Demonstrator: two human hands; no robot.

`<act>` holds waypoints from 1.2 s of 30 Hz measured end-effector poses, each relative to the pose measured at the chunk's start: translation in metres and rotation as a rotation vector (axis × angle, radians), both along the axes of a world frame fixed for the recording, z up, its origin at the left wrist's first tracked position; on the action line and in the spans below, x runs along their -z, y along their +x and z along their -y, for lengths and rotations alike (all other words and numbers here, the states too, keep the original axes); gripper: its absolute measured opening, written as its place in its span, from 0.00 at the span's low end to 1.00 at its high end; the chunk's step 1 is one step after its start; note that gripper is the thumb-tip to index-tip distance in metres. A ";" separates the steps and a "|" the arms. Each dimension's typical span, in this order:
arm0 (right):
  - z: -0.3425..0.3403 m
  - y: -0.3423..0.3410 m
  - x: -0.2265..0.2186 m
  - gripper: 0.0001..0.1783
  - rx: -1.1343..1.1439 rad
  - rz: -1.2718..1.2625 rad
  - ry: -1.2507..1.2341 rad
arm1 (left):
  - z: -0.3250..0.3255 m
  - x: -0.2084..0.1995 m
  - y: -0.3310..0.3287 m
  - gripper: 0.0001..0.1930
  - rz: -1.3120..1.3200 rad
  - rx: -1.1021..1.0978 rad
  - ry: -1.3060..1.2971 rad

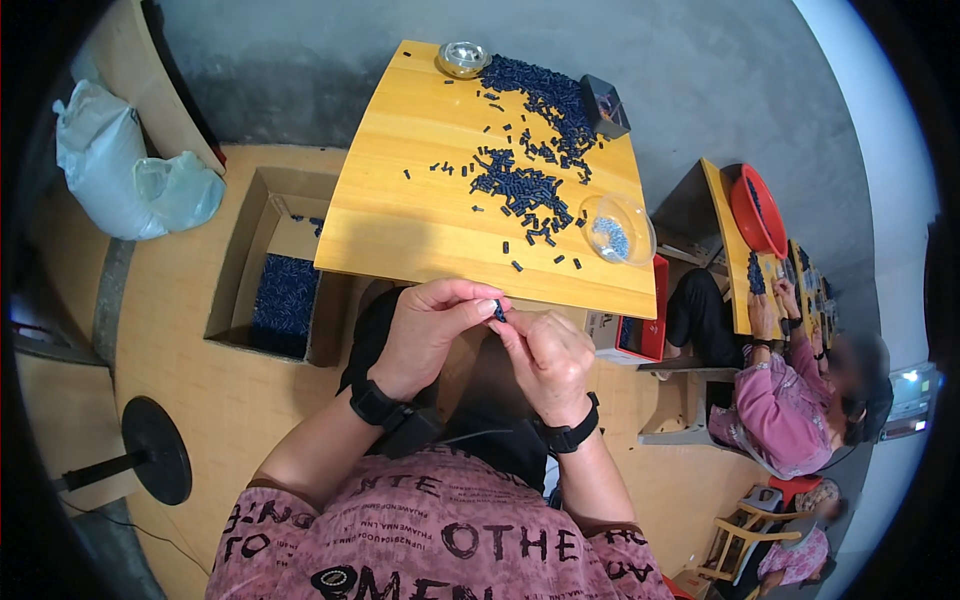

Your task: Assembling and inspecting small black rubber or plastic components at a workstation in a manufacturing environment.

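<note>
left hand [432, 328] and right hand [550, 355] pinch a stubby dark piece [499, 313]; beyond it, loose bits [522, 186] litter a wood-grained table [385, 200].

Shirt [430, 515]: was dusty pink, short-sleeved — covered in black lettering, large and small
Patch [333, 579]: was round and black, with a pale ring
Left wristband [374, 403]: was broad, black — a dark boxy unit [414, 432] sat beside it
Right wristband [572, 431]: was black
Trousers [485, 385]: were black
</note>
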State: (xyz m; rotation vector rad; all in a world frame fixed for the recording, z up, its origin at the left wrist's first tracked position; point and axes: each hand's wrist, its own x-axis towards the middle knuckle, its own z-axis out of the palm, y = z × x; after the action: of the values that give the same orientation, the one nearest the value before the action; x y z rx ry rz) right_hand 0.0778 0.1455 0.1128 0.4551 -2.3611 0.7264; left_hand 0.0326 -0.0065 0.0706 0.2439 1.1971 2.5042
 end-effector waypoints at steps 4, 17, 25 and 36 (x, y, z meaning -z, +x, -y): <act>0.001 -0.003 0.001 0.09 -0.030 -0.005 0.058 | 0.000 0.002 -0.001 0.05 -0.029 -0.060 -0.031; 0.002 -0.018 0.000 0.08 0.029 0.028 0.297 | 0.000 0.006 -0.014 0.06 -0.007 -0.112 -0.143; -0.001 -0.058 0.029 0.10 0.007 0.040 0.167 | 0.000 0.023 -0.049 0.08 0.004 -0.134 -0.241; -0.001 -0.122 0.071 0.10 0.041 0.201 0.103 | -0.007 0.064 -0.113 0.07 -0.130 -0.194 -0.560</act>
State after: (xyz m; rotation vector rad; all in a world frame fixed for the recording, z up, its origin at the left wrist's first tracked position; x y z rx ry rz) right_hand -0.0441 0.1470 0.0418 0.3916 -2.5978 0.6607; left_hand -0.0801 0.0009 0.0068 0.1481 1.9946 2.2089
